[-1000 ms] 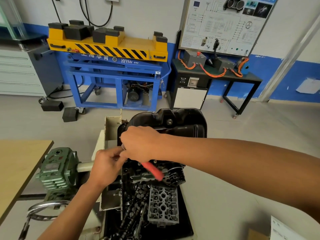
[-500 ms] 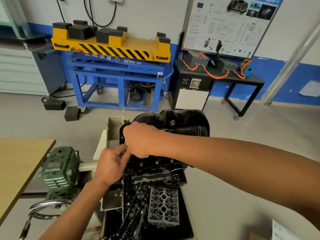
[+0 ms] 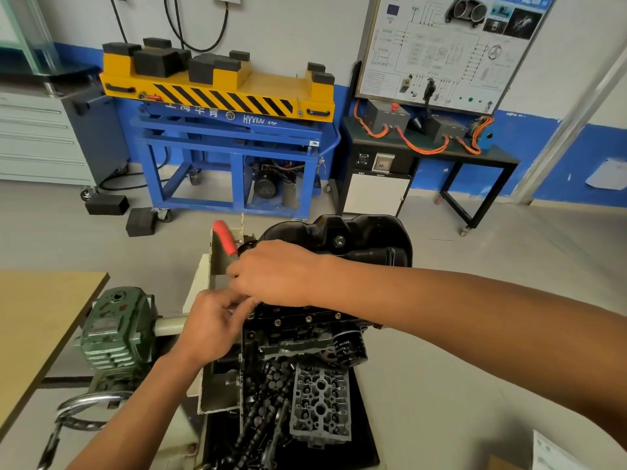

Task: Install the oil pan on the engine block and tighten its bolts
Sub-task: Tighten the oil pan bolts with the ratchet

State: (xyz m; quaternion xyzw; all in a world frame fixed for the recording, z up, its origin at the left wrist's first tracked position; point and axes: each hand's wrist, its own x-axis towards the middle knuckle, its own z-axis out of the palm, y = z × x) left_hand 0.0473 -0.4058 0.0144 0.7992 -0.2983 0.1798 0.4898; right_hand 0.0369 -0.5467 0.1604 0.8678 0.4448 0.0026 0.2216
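Observation:
The black oil pan [image 3: 359,239] sits on top of the engine block [image 3: 298,330], which is mounted on a stand. Several bolts show along the pan's near flange. My right hand [image 3: 274,273] is closed on a red-handled wrench [image 3: 225,237] at the pan's near left corner; the handle sticks up and away to the left. My left hand [image 3: 212,329] is just below it, its fingers pinched at the same corner on the tool's head, which is hidden under my hands.
A green gearbox [image 3: 113,329] with a chrome hand wheel [image 3: 84,413] stands left of the stand. A tray [image 3: 363,401] below holds a cylinder head and loose parts. A wooden bench [image 3: 37,317] is at left, a blue-yellow lift [image 3: 224,123] and a wiring display board [image 3: 441,49] behind.
The red handle swung from pointing toward me and to the right, out of sight under my hand, to pointing up and away to the left. Both hands stayed at the pan's corner.

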